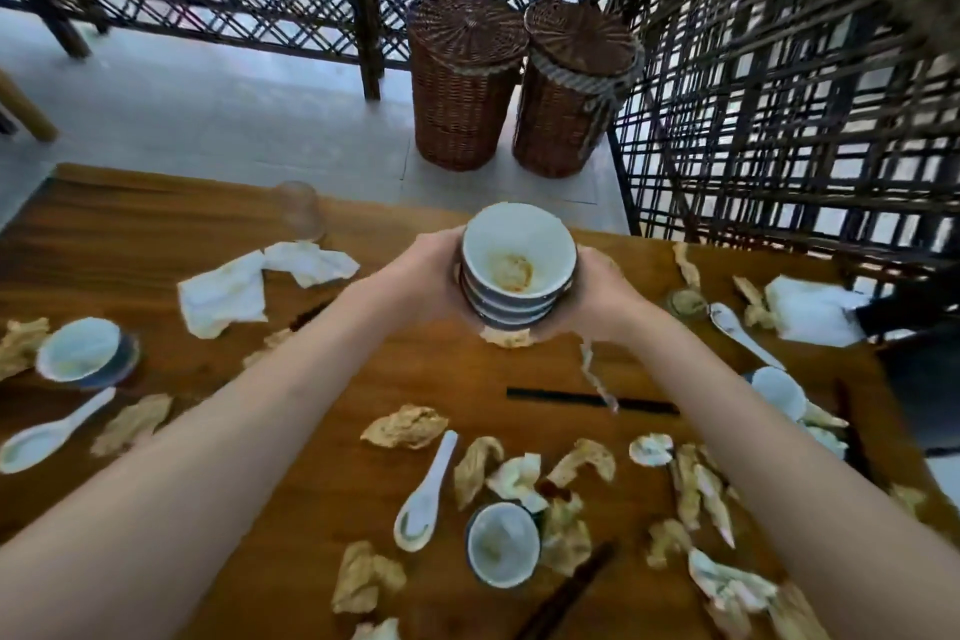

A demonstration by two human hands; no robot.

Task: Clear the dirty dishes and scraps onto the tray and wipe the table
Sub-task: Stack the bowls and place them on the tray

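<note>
A stack of dirty white bowls (519,270) with dark outsides is held above the wooden table (130,234). My left hand (421,281) grips its left side and my right hand (597,301) grips its right side. The top bowl has orange sauce stains inside. Single bowls stand at the left (80,351), near the front (501,543) and at the right (779,392). White spoons (426,494) (49,434) (740,333) and crumpled stained napkins (405,426) lie scattered around. No tray is in view.
White tissues (223,296) (813,309) lie at the left and right. A clear glass (301,211) stands near the far edge. Black chopsticks (561,398) lie in the middle. Two wicker baskets (462,83) (571,88) stand on the floor beyond, by a lattice screen (779,94).
</note>
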